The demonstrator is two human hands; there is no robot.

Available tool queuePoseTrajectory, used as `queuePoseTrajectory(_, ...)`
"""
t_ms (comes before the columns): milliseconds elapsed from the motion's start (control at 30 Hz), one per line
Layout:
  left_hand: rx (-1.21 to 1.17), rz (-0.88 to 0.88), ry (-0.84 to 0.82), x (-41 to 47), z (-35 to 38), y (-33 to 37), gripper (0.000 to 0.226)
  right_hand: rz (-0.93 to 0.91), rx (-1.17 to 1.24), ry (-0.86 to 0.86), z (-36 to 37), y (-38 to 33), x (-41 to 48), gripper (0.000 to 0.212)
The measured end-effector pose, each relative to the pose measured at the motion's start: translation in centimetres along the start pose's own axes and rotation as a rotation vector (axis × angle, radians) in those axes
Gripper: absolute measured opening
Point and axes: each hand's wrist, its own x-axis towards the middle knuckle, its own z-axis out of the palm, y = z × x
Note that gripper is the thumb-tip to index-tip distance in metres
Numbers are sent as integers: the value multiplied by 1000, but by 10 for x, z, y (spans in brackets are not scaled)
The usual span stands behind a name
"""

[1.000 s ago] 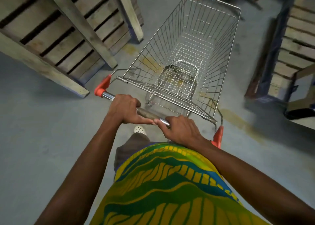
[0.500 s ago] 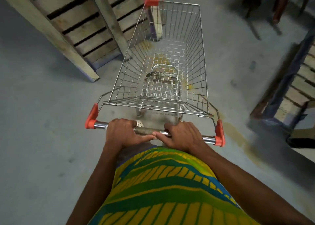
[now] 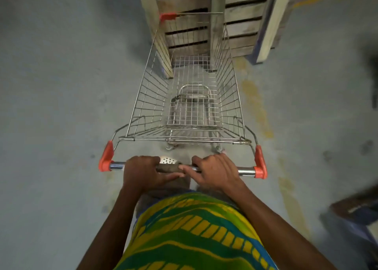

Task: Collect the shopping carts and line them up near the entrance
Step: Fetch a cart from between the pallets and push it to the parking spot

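**Cart swung round to face the pallet**

Left hand (image 3: 143,173) and right hand (image 3: 214,172) both grasp the handle (image 3: 245,170), close together at its middle. Over the last second the empty cart (image 3: 188,114) has turned on the floor (image 3: 61,106), so the wooden pallet (image 3: 241,26) now stands dead ahead. It looks mid-steer; no entrance or other carts are in view.
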Motion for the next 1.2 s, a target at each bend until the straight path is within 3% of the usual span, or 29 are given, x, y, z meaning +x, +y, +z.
queuePoseTrajectory(267, 34, -252, 12, -22, -13, -54, 82, -225, 142, -95, -6, -30, 79, 51)
queuePoseTrajectory(567, 63, -534, -51, -3, -25, -136, 90, -312, 59, 73, 18, -61, 161, 42)
queuePoseTrajectory(767, 23, -604, 82, 24, -28, -176, 86, -254, -56, 22, 8, -82, 245, 66)
queuePoseTrajectory(967, 32, -639, 167, 56, -31, -214, 88, -195, -198, -37, -2, -104, 328, 67)
queuePoseTrajectory(1200, -138, -679, -58, 93, -67, -296, 89, -164, -252, -115, -2, -138, 444, 78)
